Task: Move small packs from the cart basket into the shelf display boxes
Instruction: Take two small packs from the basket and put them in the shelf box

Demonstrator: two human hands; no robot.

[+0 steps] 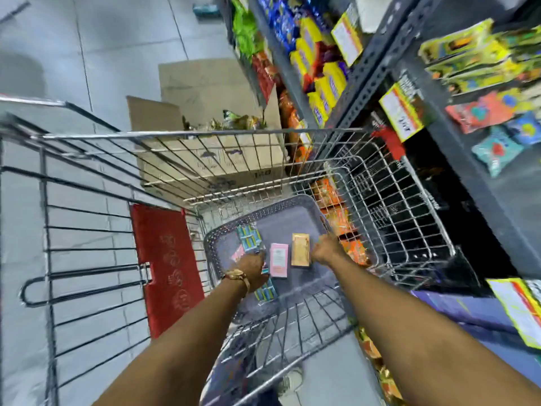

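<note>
A grey plastic basket [281, 213] sits low inside the wire cart [205, 133]. Small packs lie on its floor: a blue striped pack [248, 238], a pink pack [279, 260] and a gold pack [300, 249]. My left hand [252, 271], with a bracelet at the wrist, rests over more blue packs [265, 291] at the basket's left side, fingers curled down on them. My right hand [325, 249] reaches in beside the gold pack, touching its right edge, fingers bent. Whether either hand has a firm grip is unclear.
Dark shelving [377, 65] with yellow, blue and orange snack packs runs along the right, close to the cart. An open cardboard box [205, 118] stands on the floor beyond the cart. A red flap [165, 268] hangs on the cart's left. Tiled floor lies left.
</note>
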